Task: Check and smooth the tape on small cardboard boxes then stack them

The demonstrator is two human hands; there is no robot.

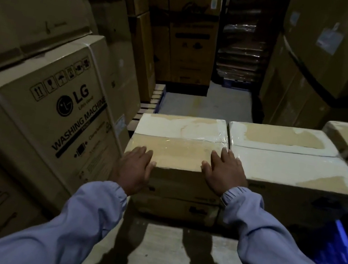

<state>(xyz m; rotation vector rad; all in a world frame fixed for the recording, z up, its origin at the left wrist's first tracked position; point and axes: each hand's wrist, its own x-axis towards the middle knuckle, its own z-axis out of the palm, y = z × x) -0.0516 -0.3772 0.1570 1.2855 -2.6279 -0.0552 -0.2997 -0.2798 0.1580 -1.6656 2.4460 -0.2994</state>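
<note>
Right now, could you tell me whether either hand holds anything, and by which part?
Nothing is gripped. The left hand lies on the near left corner of the taped box, the right hand flat on its top.

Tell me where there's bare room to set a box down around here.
Near floor: bare concrete between the sleeves, in front of the taped box both hands rest on (left hand, right hand). Aisle floor beyond that box is bare. Crowded: washing machine cartons close on the left, neighbouring box close against its right side.

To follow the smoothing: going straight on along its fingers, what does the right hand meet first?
Probably the tape seam across the box top, just ahead of the right hand.
</note>
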